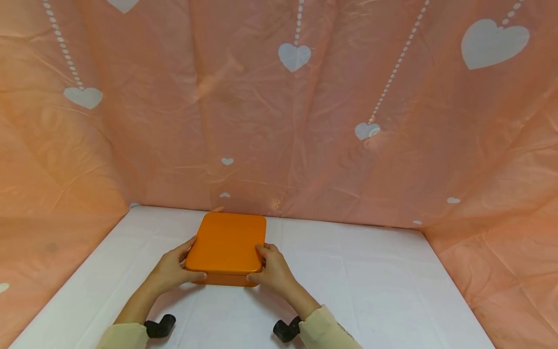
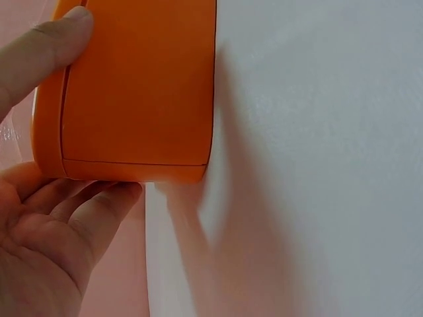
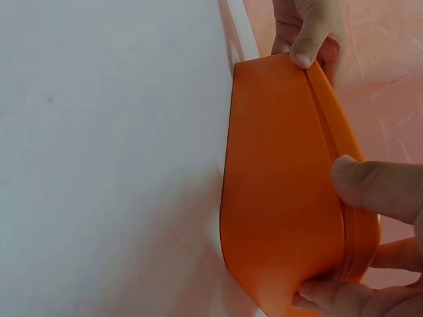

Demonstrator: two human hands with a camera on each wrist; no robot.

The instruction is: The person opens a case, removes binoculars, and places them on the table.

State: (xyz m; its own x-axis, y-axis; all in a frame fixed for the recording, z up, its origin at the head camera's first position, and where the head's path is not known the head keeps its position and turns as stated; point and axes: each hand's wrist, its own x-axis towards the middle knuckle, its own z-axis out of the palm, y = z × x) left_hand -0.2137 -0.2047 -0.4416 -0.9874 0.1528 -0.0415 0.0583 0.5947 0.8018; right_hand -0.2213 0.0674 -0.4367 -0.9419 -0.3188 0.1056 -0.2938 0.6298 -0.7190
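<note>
An orange lidded box (image 1: 226, 242) with rounded corners sits on the white table, towards its far edge. At the box's near left corner, my left hand (image 1: 172, 269) grips it, thumb on the front face and fingers along the left side. Its thumb (image 2: 63, 43) presses close to the lid seam in the left wrist view. My right hand (image 1: 274, 271) holds the near right corner, its thumb (image 3: 370, 185) across the seam between lid and body in the right wrist view. The lid lies on the body, a thin seam line running below its rim.
The white table (image 1: 348, 291) ends at a pink-orange cloth backdrop (image 1: 261, 121) with white hearts, which also rises at both sides. Black wrist-worn devices (image 1: 161, 325) show beside both wrists, below the beige sleeves (image 1: 324, 329).
</note>
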